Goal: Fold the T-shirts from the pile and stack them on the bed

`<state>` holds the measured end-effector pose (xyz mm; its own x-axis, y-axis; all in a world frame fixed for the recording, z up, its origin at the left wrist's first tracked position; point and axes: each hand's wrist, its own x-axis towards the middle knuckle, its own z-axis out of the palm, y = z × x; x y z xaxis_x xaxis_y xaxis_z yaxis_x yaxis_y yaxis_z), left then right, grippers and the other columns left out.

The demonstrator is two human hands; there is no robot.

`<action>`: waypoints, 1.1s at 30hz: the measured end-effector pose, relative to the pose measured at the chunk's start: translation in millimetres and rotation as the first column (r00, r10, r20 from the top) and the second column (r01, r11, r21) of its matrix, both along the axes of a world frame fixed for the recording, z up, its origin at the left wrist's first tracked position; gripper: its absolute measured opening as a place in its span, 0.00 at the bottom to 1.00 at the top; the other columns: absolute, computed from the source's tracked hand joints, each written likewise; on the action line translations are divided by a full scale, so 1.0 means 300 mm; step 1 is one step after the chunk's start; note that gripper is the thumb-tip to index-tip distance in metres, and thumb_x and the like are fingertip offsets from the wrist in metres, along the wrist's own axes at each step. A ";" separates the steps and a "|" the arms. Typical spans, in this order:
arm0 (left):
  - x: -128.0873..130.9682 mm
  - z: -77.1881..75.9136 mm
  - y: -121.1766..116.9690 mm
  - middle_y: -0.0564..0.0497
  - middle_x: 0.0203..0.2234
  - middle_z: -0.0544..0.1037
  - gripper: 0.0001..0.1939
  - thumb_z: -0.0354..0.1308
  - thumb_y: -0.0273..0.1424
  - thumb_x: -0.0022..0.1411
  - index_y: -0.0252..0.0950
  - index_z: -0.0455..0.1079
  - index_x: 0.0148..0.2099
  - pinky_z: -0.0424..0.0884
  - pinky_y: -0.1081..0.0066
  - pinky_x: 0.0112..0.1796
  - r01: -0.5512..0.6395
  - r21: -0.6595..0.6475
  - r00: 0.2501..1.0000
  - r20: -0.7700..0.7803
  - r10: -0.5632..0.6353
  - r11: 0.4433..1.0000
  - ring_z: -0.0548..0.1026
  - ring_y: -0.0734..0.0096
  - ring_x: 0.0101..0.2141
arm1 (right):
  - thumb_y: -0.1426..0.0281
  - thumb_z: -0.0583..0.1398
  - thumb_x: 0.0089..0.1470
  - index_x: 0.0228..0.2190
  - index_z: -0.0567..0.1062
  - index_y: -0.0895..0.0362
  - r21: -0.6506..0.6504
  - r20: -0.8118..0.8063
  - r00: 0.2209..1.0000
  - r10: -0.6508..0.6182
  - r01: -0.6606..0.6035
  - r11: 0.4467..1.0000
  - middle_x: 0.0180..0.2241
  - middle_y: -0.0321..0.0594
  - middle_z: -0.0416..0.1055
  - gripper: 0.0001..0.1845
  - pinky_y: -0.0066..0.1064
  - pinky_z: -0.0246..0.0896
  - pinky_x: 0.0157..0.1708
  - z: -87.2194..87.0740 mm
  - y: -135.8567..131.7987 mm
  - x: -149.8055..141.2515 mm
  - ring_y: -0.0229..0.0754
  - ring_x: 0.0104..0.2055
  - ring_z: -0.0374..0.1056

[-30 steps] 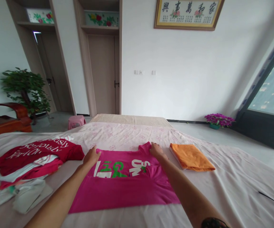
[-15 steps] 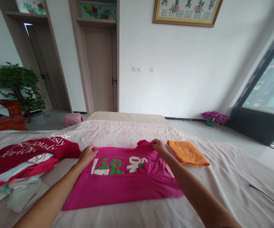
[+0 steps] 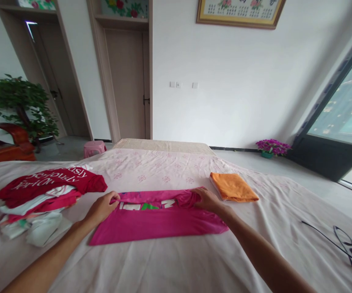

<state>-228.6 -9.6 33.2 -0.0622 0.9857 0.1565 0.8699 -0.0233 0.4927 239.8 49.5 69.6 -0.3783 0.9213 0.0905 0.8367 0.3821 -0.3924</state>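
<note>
A magenta T-shirt (image 3: 160, 224) with white and green lettering lies on the sheet in front of me, its far side turned over toward me so that part of the print is covered. My left hand (image 3: 106, 204) pinches the folded edge at the shirt's left end. At the other end, my right hand (image 3: 207, 200) is closed on the bunched fabric, its fingertips partly hidden. Just beyond my right hand sits a folded orange garment (image 3: 234, 187). To the left of my left hand is a loose pile of red and white clothes (image 3: 50, 189).
A pale flowered sheet (image 3: 163, 264) covers the bed. Black-framed glasses (image 3: 344, 248) rest on its right side. Past the bed are a pink stool (image 3: 94, 149), a potted plant (image 3: 20, 106), purple flowers (image 3: 273, 147) and a wooden armchair (image 3: 7, 142).
Both hands have brought the shirt's far edge toward me, folding it over much of the lettering. The shirt now forms a narrower strip. The view has tilted slightly down.
</note>
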 end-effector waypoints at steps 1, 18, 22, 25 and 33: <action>-0.003 0.011 0.001 0.55 0.33 0.79 0.05 0.51 0.32 0.59 0.41 0.66 0.37 0.66 0.77 0.36 -0.034 0.004 0.999 0.015 0.034 0.999 0.77 0.71 0.35 | 0.73 0.61 0.43 0.44 0.78 0.52 -0.005 -0.041 0.999 -0.013 0.013 1.000 0.44 0.41 0.76 0.23 0.34 0.61 0.48 0.011 -0.001 -0.004 0.49 0.50 0.67; -0.042 -0.025 -0.093 0.53 0.37 0.77 0.08 0.47 0.24 0.57 0.41 0.64 0.37 0.66 0.74 0.42 0.013 0.136 0.988 -0.153 0.008 0.991 0.75 0.70 0.39 | 0.69 0.55 0.51 0.34 0.75 0.58 -0.090 -0.477 0.878 -0.031 -0.013 0.996 0.30 0.38 0.73 0.11 0.28 0.62 0.34 0.003 -0.136 0.139 0.40 0.32 0.67; -0.030 -0.030 -0.118 0.52 0.36 0.76 0.10 0.48 0.22 0.56 0.40 0.66 0.35 0.65 0.73 0.43 0.084 0.092 0.971 -0.230 -0.061 0.992 0.74 0.70 0.40 | 0.74 0.55 0.48 0.36 0.77 0.57 -0.024 -0.248 0.969 -0.008 0.002 1.000 0.34 0.38 0.74 0.14 0.31 0.62 0.39 -0.030 -0.144 0.155 0.43 0.37 0.68; -0.006 -0.012 -0.141 0.52 0.34 0.76 0.09 0.50 0.23 0.56 0.41 0.68 0.35 0.63 0.68 0.46 0.111 0.129 0.939 -0.340 -0.061 0.985 0.73 0.66 0.40 | 0.77 0.56 0.46 0.45 0.76 0.54 0.195 -0.042 0.999 0.030 -0.021 0.980 0.44 0.43 0.73 0.23 0.36 0.58 0.49 -0.032 -0.178 0.135 0.47 0.47 0.64; 0.019 0.015 -0.150 0.51 0.34 0.77 0.08 0.50 0.26 0.59 0.42 0.70 0.36 0.64 0.67 0.47 0.236 0.196 0.941 -0.292 -0.173 0.952 0.73 0.65 0.40 | 0.71 0.54 0.58 0.40 0.78 0.52 0.254 0.024 0.995 0.100 -0.103 0.962 0.37 0.43 0.73 0.14 0.34 0.58 0.47 0.006 -0.210 0.055 0.45 0.44 0.66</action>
<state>-222.9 -54.5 37.7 0.2121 0.9095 0.3575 0.9331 -0.2972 0.2024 256.2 -13.6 71.6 -0.4711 0.8250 0.3122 0.7918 0.5515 -0.2626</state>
